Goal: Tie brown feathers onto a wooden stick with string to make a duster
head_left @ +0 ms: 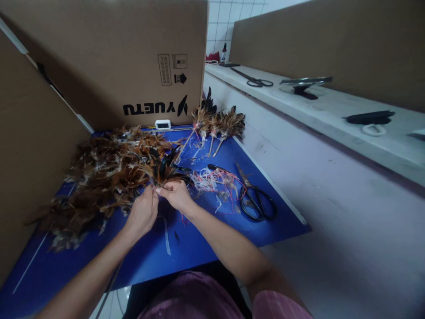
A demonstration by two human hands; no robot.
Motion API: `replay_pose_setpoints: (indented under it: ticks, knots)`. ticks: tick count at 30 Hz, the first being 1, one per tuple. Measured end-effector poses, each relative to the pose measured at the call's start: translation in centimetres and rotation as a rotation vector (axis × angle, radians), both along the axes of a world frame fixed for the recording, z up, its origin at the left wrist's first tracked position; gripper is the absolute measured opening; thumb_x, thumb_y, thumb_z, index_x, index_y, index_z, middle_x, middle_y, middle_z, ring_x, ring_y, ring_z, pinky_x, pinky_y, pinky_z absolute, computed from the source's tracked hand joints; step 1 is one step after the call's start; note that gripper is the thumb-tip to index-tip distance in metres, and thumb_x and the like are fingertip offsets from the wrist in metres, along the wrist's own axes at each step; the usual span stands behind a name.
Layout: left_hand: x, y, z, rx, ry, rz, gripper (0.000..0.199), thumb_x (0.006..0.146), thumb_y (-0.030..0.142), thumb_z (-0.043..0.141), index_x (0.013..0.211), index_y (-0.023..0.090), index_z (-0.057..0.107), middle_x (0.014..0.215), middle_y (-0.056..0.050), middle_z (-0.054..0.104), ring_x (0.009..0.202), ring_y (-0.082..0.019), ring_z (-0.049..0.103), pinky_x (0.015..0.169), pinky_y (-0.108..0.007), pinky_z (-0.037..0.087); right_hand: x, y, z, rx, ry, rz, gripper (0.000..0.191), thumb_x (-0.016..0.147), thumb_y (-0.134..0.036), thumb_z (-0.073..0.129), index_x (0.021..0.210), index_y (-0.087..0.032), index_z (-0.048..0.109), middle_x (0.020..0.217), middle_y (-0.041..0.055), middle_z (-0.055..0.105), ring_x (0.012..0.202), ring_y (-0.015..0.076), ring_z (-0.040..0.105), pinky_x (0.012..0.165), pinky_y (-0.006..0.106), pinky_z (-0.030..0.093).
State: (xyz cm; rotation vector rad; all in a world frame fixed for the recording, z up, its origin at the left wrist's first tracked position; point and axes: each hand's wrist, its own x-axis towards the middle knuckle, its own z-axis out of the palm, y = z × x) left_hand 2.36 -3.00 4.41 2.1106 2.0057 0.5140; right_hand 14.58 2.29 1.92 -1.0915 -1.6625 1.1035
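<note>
A bunch of dark and brown feathers [162,167] points away from me over the blue tabletop [195,228]. At its base my left hand [145,209] is closed, the fingertips pinching the lower end. My right hand [175,194] closes on the same base from the right, its thumb against the left fingertips. What lies between the fingertips is too small to make out. Left of the hands spreads a large pile of brown feathers [109,164]. White and pink strings [212,179] lie tangled to the right, beside black-handled scissors [257,201].
Several feather bundles on sticks [217,124] lie at the back right, near a small white display [163,125]. Cardboard [99,57] walls the back and left. A pale ledge [348,141] on the right holds another pair of scissors [254,80] and a black object [370,117].
</note>
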Motion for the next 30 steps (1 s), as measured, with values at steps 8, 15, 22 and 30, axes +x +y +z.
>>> replay_pose_setpoints:
  ticks: [8, 15, 22, 30]
  knots:
    - [0.5, 0.0, -0.7, 0.106, 0.265, 0.018, 0.033, 0.092, 0.018, 0.024, 0.118, 0.009, 0.042, 0.092, -0.017, 0.062, 0.080, -0.026, 0.064, 0.066, -0.031, 0.046, -0.4, -0.2, -0.1, -0.036, 0.068, -0.036, 0.035, 0.075, -0.033, 0.054, 0.045, -0.016, 0.045, 0.047, -0.0059, 0.033, 0.049, 0.0071, 0.031, 0.048, 0.021, 0.024]
    - [1.3, -0.4, -0.7, 0.122, 0.548, 0.077, 0.046, 0.090, 0.015, 0.023, 0.133, 0.001, 0.033, 0.094, -0.019, 0.057, 0.070, -0.024, 0.064, 0.056, -0.030, 0.048, -0.4, -0.6, 0.2, -0.010, 0.069, -0.032, 0.034, 0.078, -0.032, 0.049, 0.049, -0.017, 0.043, 0.049, -0.0061, 0.033, 0.051, 0.0074, 0.032, 0.050, 0.022, 0.024]
    - [0.7, -0.4, -0.9, 0.197, 0.158, 0.035, 0.045, 0.092, 0.023, 0.029, 0.131, 0.003, 0.041, 0.107, -0.022, 0.061, 0.093, -0.028, 0.063, 0.078, -0.037, 0.050, -0.7, -0.5, -0.5, -0.105, 0.155, -0.026, 0.038, 0.075, -0.039, 0.055, 0.048, -0.016, 0.041, 0.049, -0.0065, 0.029, 0.049, 0.0066, 0.027, 0.046, 0.022, 0.021]
    - [-0.4, -0.1, -0.7, 0.183, -0.151, 0.086, 0.040, 0.091, 0.030, 0.037, 0.121, 0.012, 0.057, 0.084, -0.009, 0.070, 0.059, -0.016, 0.064, 0.060, -0.027, 0.052, -0.8, -0.5, -0.7, -0.137, 0.192, 0.000, 0.038, 0.075, -0.039, 0.055, 0.048, -0.017, 0.041, 0.048, -0.0067, 0.030, 0.048, 0.0065, 0.028, 0.046, 0.021, 0.021]
